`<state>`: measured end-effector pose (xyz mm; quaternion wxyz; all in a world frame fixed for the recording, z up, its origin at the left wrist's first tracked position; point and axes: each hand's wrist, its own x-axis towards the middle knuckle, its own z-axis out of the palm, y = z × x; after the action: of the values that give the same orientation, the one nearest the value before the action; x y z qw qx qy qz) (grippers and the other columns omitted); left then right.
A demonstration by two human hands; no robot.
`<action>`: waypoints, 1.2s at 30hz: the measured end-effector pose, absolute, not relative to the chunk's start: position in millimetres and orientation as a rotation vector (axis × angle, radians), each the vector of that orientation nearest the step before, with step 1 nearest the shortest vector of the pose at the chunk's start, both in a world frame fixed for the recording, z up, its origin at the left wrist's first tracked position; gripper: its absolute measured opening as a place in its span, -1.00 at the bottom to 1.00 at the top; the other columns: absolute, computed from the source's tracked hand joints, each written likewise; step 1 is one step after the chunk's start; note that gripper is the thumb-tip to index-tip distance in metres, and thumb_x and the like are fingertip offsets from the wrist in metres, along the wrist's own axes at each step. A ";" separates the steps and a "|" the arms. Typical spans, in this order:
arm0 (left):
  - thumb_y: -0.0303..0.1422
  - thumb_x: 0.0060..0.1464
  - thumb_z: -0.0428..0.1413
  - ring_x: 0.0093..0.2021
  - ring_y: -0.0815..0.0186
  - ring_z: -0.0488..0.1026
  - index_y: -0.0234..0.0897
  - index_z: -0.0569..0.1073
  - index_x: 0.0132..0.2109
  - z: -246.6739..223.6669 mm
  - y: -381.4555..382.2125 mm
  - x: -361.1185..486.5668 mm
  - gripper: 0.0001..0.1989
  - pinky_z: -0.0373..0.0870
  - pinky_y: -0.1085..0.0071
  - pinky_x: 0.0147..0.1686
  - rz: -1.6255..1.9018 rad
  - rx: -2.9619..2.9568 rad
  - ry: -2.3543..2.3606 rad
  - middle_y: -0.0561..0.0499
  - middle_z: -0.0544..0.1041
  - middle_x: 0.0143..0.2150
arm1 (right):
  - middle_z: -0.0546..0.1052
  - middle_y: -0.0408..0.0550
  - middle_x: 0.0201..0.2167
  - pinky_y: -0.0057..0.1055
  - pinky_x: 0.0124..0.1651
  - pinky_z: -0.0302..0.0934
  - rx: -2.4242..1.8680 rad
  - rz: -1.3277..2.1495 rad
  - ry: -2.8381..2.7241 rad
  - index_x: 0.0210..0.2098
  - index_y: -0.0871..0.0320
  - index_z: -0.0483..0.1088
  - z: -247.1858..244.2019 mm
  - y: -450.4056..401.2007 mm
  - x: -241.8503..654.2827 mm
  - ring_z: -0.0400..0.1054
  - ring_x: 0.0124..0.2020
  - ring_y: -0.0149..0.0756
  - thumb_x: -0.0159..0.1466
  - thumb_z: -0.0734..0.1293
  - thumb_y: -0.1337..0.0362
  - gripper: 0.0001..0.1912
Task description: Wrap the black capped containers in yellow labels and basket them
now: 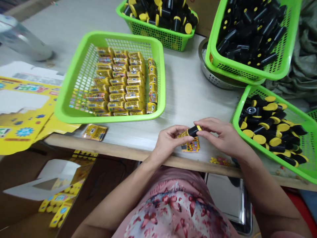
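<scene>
Between my two hands is a small black cylinder with a yellow cap (193, 131), tilted, its lower part inside a yellow printed wrapper (183, 134). My left hand (168, 140) is closed around the wrapped end. The fingertips of my right hand (218, 135) pinch the yellow-capped end. Just beneath them on the table lies a small stack of flat printed wrappers (190, 146). Right of the stack are several tiny yellow and pink pieces (220, 161) near the table edge.
A green basket (160, 82) at left holds rows of wrapped cylinders (117, 82). More green baskets of black cylinders stand at the back (158, 34), upper right (247, 74) and right (284, 158). A steel colander (215, 77) sits under one. Yellow printed cardboard (47, 122) lies left.
</scene>
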<state>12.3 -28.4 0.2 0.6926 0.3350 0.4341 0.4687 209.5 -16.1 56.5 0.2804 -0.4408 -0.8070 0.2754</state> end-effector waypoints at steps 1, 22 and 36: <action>-0.37 -0.35 0.49 -0.36 0.35 0.53 -0.25 0.65 -0.31 0.5 -27.7 12.2 -0.66 0.48 0.41 -0.20 1.047 0.737 0.958 0.05 0.67 -0.34 | 0.63 0.02 -0.08 -0.28 -0.01 0.45 -1.192 0.750 -2.140 0.02 0.10 0.53 54.4 -16.1 207.9 0.53 -0.09 -0.23 0.33 0.36 0.27 -0.73; -0.18 -0.14 0.41 -0.49 0.32 0.53 -0.38 0.66 -0.30 5.7 -20.3 3.0 -0.66 0.50 0.40 -0.39 0.784 0.489 0.653 -0.09 0.64 -0.40 | 0.57 0.01 0.09 -0.14 0.20 0.37 -1.078 1.169 -1.725 0.17 0.00 0.40 16.4 -29.0 189.3 0.46 0.13 -0.22 0.41 0.27 0.13 -0.63; -0.31 -0.24 0.44 -0.27 0.31 0.53 -0.28 0.59 -0.22 -0.5 -26.5 19.5 -0.63 0.48 0.39 -0.16 1.125 0.807 1.076 0.04 0.62 -0.31 | 0.57 0.10 -0.04 -0.06 0.08 0.38 -1.371 0.534 -1.884 0.20 0.10 0.30 3.1 -30.4 184.2 0.47 -0.01 -0.09 0.27 0.37 0.02 -0.43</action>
<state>19.5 -26.5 -0.5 0.6397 0.3537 0.4716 0.4931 184.2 -30.4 3.1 0.3669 -0.5337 -0.7330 0.2079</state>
